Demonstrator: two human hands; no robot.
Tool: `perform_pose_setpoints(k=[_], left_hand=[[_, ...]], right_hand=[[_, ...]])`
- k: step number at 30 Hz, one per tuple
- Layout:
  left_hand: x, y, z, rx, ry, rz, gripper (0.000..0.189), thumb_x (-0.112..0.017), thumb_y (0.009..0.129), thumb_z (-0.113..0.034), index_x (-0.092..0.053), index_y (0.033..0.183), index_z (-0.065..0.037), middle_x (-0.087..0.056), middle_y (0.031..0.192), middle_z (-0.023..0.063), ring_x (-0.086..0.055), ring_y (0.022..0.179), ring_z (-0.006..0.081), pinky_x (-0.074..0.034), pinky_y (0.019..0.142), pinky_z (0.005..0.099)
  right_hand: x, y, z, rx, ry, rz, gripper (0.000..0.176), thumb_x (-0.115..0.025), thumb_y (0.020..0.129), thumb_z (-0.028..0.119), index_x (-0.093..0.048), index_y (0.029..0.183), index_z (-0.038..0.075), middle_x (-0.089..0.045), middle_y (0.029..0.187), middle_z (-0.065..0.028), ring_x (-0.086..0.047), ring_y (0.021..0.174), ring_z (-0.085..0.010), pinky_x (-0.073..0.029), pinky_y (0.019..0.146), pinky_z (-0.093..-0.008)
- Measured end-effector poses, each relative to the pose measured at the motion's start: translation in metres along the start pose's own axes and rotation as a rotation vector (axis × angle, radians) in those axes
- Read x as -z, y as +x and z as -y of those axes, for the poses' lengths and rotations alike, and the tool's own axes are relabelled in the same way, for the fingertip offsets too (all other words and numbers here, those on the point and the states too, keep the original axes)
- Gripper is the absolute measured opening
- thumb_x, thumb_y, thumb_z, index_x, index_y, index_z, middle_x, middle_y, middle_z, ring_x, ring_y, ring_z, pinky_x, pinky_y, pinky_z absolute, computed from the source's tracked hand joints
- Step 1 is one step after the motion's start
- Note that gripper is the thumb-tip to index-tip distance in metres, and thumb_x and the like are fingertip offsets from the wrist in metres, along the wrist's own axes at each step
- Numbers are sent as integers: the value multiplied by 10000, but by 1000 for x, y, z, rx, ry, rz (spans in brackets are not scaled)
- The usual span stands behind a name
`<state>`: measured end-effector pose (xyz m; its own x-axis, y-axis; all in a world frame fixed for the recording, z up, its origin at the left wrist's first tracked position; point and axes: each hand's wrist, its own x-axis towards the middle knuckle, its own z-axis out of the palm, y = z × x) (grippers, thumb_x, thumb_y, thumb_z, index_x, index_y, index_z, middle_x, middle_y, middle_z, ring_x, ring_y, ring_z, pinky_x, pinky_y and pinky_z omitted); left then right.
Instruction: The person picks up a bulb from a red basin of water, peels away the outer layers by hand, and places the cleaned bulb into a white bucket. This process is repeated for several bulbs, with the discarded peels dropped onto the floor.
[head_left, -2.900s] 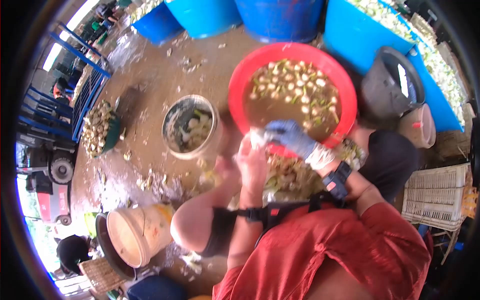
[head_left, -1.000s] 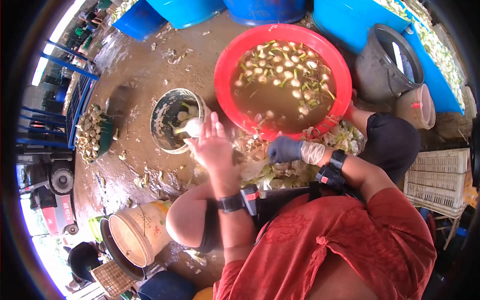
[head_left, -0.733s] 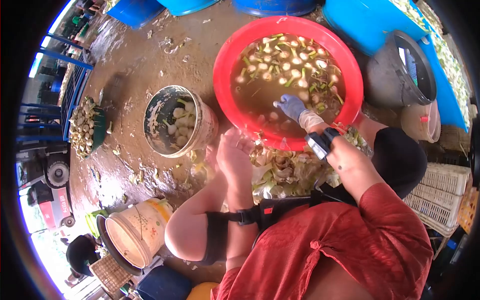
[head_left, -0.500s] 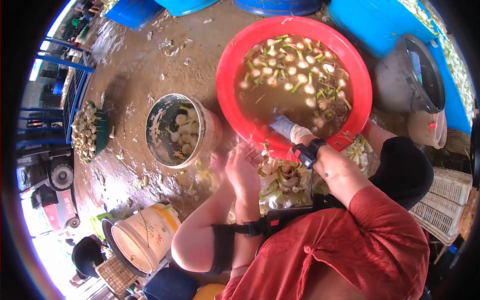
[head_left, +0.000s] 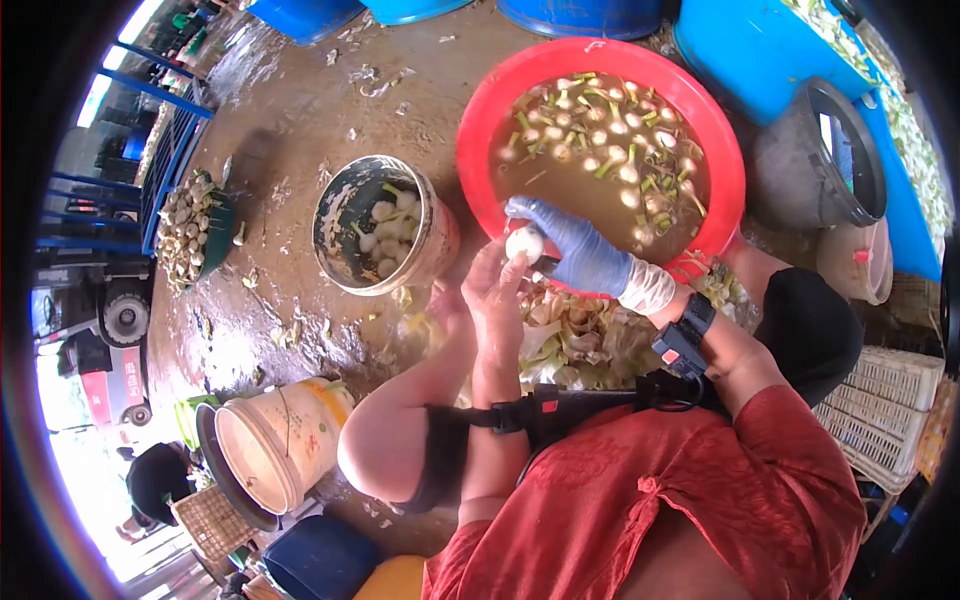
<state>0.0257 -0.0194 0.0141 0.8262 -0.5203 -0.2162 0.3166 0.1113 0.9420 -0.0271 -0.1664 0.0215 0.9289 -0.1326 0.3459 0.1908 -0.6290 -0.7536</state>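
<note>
The wet, brown floor [head_left: 290, 120] carries a red basin [head_left: 478, 140], a pale bucket [head_left: 436, 240] beside it, a green tub [head_left: 220, 235] of bulbs [head_left: 184, 225], and scattered scraps [head_left: 372, 82].

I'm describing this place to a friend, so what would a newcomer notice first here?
The big red tub jumps out, upper centre, with pale bulbs floating in murky water. Just below its near rim, a blue-gloved right hand and bare left hand hold one white bulb.
</note>
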Motion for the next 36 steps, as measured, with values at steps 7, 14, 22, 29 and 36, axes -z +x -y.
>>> perform_pose_setpoints(k=[7,14,22,29,36], left_hand=[[-9,-11,-7,-113,-357,77,236,-606,839,12,-557,1069,1,-638,990,100,-628,861,150,-544,740,296],[-9,-14,0,-227,-359,27,256,-637,802,51,-548,1034,-9,-639,972,105,-622,862,153,-527,772,287],[-16,-23,13,-487,55,-89,241,-681,799,8,-548,998,-14,-605,1012,58,-578,799,103,-483,670,237],[-11,-29,6,-251,-186,-46,258,-674,771,30,-552,994,-17,-625,946,96,-595,792,116,-494,674,246],[-6,-24,14,-226,-316,-52,272,-653,744,66,-550,983,-16,-637,934,108,-625,780,147,-538,667,267]], right_hand=[[7,-18,16,4,106,-136,478,-689,755,44,-516,1200,17,-587,1137,-153,-592,1048,-262,-474,889,-336],[4,-21,34,-221,86,-262,172,-683,750,111,-642,894,26,-635,802,-142,-634,722,-299,-496,648,-358],[-1,-24,30,-283,-250,-187,109,-633,723,136,-646,801,60,-609,714,-159,-592,660,-354,-472,609,-416],[-9,-25,20,-346,-69,-253,81,-636,725,108,-621,764,39,-592,667,-159,-583,602,-310,-473,592,-367],[0,-30,32,-313,191,-203,62,-628,747,89,-629,778,35,-596,674,-157,-585,611,-303,-471,591,-368]])
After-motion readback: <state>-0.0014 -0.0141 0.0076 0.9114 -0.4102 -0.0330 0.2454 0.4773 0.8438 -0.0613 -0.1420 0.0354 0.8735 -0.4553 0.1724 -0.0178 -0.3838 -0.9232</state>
